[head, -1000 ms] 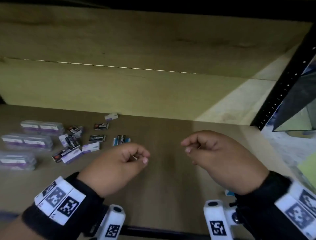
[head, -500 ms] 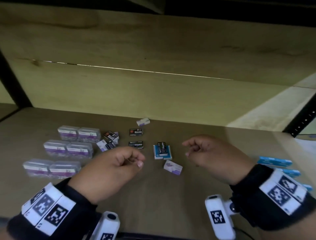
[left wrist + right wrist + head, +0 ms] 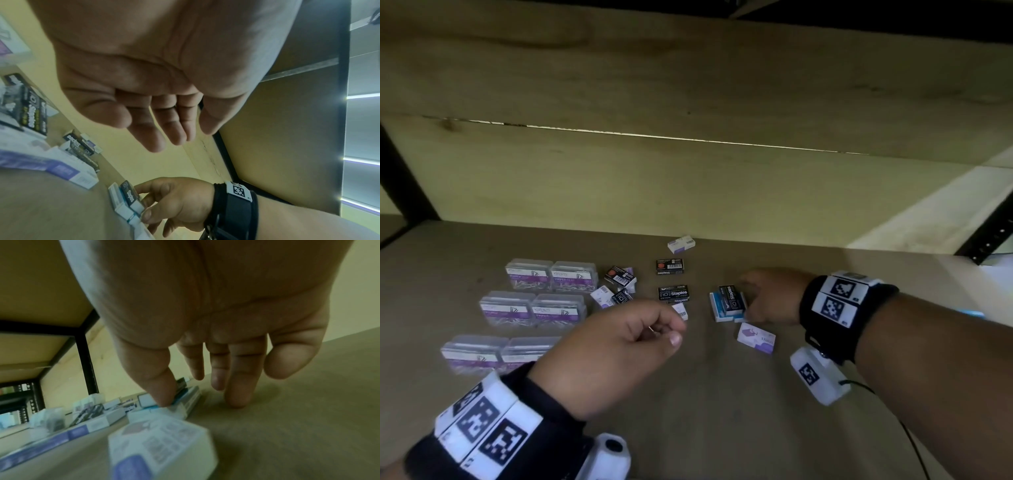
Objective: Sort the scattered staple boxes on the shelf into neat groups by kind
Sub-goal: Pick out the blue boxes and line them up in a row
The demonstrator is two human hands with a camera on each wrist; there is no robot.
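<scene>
Small staple boxes lie scattered on the brown shelf [image 3: 722,418]. A black "Staples" box [image 3: 731,297] rests on top of blue-and-white boxes [image 3: 718,310]. My right hand [image 3: 745,299] reaches to this stack from the right; its thumb [image 3: 164,400] touches the blue box edge and its straight fingers [image 3: 236,395] come down to the shelf beside it. A purple-and-white box [image 3: 756,338] lies just in front of that hand. More black boxes [image 3: 673,294] and a mixed cluster [image 3: 618,284] sit to the left. My left hand [image 3: 666,334] hovers loosely curled and holds nothing.
Several clear plastic paper-clip cases [image 3: 551,277] stand in pairs at the left. A lone white box [image 3: 681,244] lies by the back wall. Black shelf posts [image 3: 993,236] rise at the right and far left. A blue box [image 3: 972,313] shows behind my right forearm.
My right hand uncurled and moved forward and down onto the blue-and-white stack. The left hand stays hovering, loosely curled. The view shifted left and closer.
</scene>
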